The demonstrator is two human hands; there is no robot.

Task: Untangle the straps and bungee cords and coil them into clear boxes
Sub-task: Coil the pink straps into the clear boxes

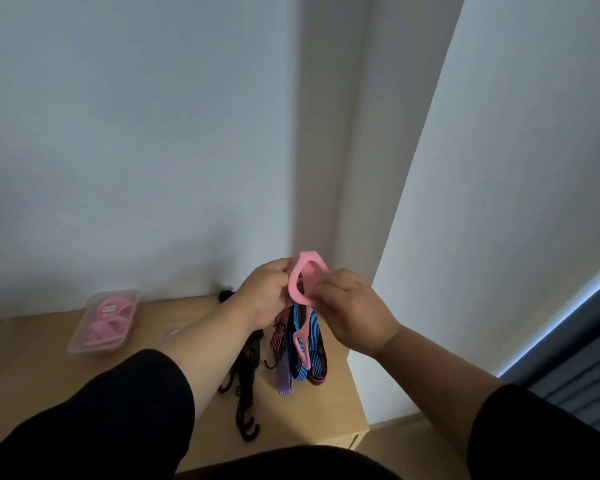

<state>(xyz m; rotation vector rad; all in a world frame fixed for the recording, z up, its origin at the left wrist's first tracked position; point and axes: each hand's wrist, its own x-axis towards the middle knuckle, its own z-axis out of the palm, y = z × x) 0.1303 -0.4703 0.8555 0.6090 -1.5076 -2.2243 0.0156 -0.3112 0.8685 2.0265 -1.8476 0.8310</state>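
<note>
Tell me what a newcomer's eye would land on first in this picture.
First the pink strap, held up mid-frame in a loop by the left hand and right hand. Below them, striped bungee cords and black hooked cords lie on the wooden table. At far left, a clear box holds pink straps.

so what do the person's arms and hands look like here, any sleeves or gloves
Both hands are bare: no gloves, rings or watch show on the left hand or the right hand. Each arm wears a black sleeve, the left sleeve and the right sleeve both pushed up so the forearms are uncovered. The fabric looks plain, without markings.
</note>
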